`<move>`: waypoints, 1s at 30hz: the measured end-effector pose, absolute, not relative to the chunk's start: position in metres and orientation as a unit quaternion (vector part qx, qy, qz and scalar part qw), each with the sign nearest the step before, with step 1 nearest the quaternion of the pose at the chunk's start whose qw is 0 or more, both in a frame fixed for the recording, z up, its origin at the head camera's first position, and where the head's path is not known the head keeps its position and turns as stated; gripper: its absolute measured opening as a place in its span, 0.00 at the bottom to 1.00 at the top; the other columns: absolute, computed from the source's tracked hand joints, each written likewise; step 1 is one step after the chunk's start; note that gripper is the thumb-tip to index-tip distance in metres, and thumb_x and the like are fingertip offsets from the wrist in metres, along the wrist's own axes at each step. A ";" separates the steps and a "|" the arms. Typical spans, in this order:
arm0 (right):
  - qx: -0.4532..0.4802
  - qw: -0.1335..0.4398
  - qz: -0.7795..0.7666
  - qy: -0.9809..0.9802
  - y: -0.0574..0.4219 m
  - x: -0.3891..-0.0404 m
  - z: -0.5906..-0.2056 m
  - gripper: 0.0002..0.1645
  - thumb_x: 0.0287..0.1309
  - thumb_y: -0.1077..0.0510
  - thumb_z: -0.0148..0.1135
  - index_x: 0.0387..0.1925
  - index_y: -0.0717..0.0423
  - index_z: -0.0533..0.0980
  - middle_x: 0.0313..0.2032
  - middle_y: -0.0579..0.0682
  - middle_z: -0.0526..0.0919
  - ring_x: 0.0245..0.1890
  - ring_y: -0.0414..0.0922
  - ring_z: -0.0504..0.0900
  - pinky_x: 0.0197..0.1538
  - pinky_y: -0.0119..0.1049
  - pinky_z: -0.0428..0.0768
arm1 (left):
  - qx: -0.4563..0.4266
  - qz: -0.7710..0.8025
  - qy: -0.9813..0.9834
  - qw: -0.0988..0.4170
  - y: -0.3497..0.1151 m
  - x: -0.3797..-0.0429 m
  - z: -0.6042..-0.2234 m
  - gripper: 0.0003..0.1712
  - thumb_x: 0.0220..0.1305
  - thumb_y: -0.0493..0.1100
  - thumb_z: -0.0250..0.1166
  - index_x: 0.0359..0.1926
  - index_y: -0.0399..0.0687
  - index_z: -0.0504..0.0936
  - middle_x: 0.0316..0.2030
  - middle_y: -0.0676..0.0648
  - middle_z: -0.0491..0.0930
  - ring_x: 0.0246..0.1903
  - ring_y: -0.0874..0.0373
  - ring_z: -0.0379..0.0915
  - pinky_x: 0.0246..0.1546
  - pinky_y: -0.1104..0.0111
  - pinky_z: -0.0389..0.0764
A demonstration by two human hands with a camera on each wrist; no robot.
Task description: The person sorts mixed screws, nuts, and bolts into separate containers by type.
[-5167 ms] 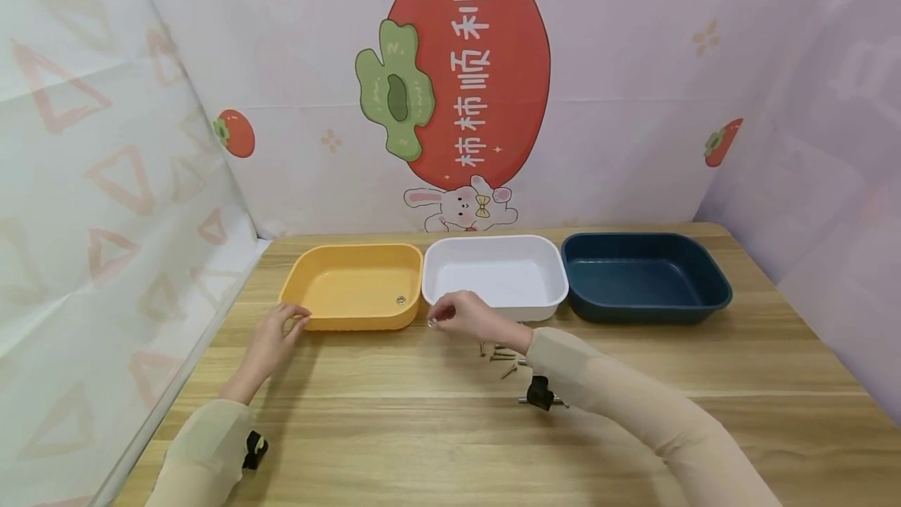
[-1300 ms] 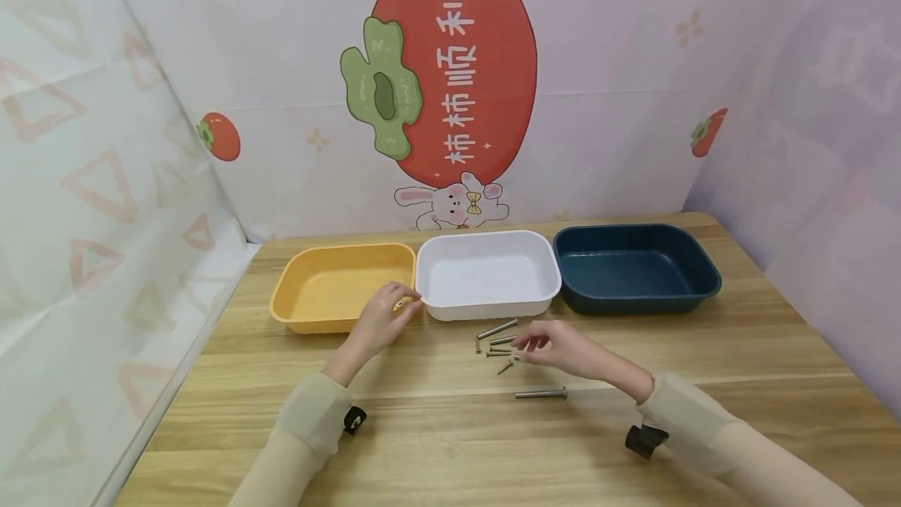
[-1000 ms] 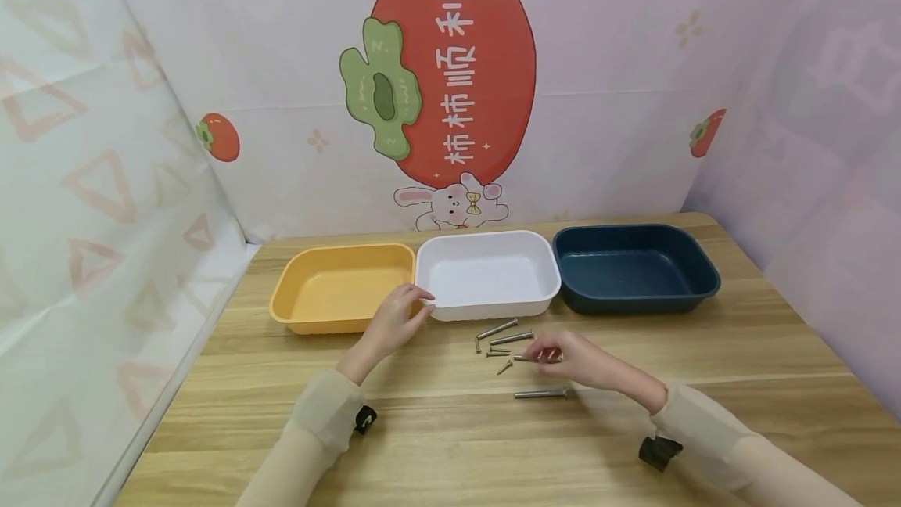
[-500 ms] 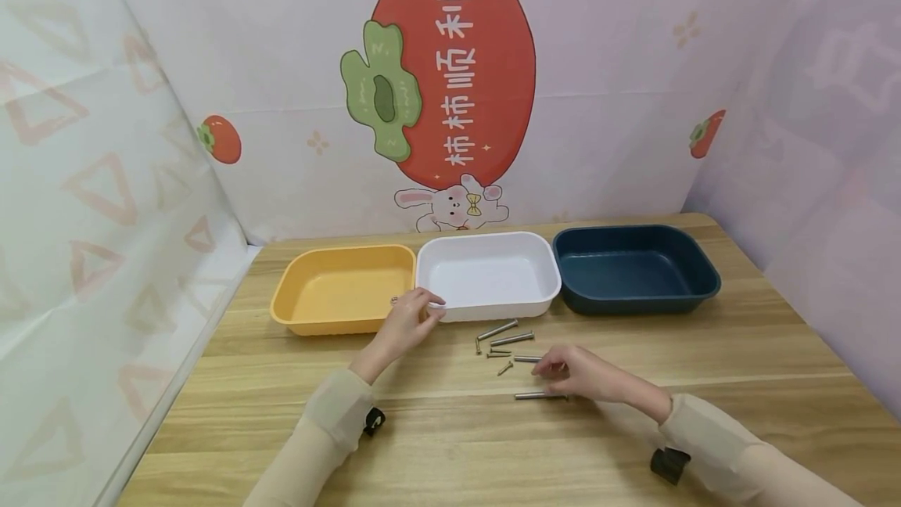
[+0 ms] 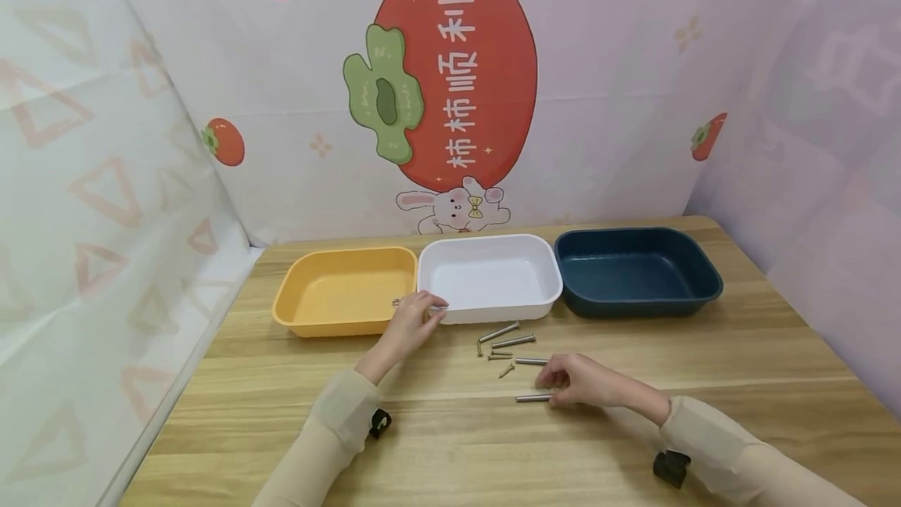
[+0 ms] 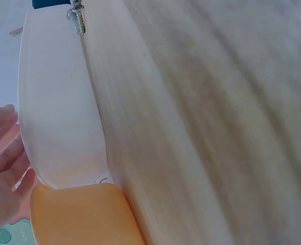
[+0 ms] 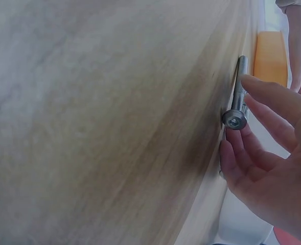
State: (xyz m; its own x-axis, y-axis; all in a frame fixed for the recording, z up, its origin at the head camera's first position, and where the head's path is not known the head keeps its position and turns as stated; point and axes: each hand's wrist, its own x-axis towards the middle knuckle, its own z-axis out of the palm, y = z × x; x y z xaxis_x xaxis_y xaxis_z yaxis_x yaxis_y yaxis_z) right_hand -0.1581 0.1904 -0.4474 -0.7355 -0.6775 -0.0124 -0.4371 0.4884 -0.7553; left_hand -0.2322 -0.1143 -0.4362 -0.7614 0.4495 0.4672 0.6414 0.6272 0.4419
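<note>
My right hand (image 5: 584, 380) bends its thumb and fingers around a silver hex-socket bolt (image 7: 238, 97) that lies on the table; the bolt's shaft (image 5: 531, 398) sticks out to the left of the fingers in the head view. Just behind it lies another bolt (image 5: 530, 361), its right end hidden by the hand. My left hand (image 5: 410, 325) is at the front left corner of the white bin (image 5: 503, 311), loosely bent fingers (image 6: 9, 153) right at the rim. Between hands and bins lie two more bolts (image 5: 498, 332) and several small screws (image 5: 507, 370).
A yellow bin (image 5: 331, 329) stands left of the white one, with a small shiny metal piece (image 5: 396, 303) in its right front corner. A dark blue bin (image 5: 640, 308) adjoins on the right. Wood-grain table (image 5: 457, 452) lies in front, printed cloth walls (image 5: 598, 139) behind and beside.
My right hand has left the yellow and white bins and come right and forward to the nearest bolt. My left hand has moved from the yellow bin's left corner to the white bin.
</note>
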 end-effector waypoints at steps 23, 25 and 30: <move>-0.341 0.160 -0.358 0.854 0.188 -0.157 -0.450 0.07 0.44 0.69 0.62 0.30 0.59 0.79 0.25 0.42 0.75 0.26 0.31 0.69 0.29 0.27 0.72 | -0.291 -0.308 -0.898 0.120 -0.111 -0.238 -0.435 0.03 0.55 0.35 0.61 0.32 0.43 0.80 0.31 0.49 0.78 0.36 0.53 0.71 0.47 0.55 0.63; -0.340 0.158 -0.360 0.854 0.188 -0.158 -0.450 0.07 0.45 0.69 0.62 0.30 0.59 0.79 0.25 0.42 0.75 0.26 0.31 0.69 0.29 0.27 0.71 | -0.287 -0.312 -0.898 0.114 -0.111 -0.238 -0.435 0.03 0.55 0.35 0.60 0.32 0.43 0.80 0.31 0.48 0.78 0.36 0.53 0.71 0.47 0.55 0.63; -0.355 0.134 -0.371 0.848 0.186 -0.162 -0.445 0.08 0.44 0.71 0.61 0.30 0.61 0.78 0.25 0.47 0.75 0.26 0.32 0.69 0.28 0.27 0.71 | -0.282 -0.314 -0.900 0.108 -0.111 -0.239 -0.436 0.03 0.55 0.35 0.60 0.32 0.42 0.80 0.30 0.49 0.77 0.34 0.54 0.70 0.46 0.54 0.62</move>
State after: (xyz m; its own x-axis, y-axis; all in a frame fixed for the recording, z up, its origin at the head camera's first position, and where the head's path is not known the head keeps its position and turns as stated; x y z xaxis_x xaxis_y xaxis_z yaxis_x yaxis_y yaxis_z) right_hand -0.1618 0.1865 -0.4451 -0.7116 -0.7017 0.0364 -0.5030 0.4725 -0.7237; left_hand -0.2385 -0.1111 -0.4356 -0.8182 0.4393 0.3708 0.5746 0.6444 0.5046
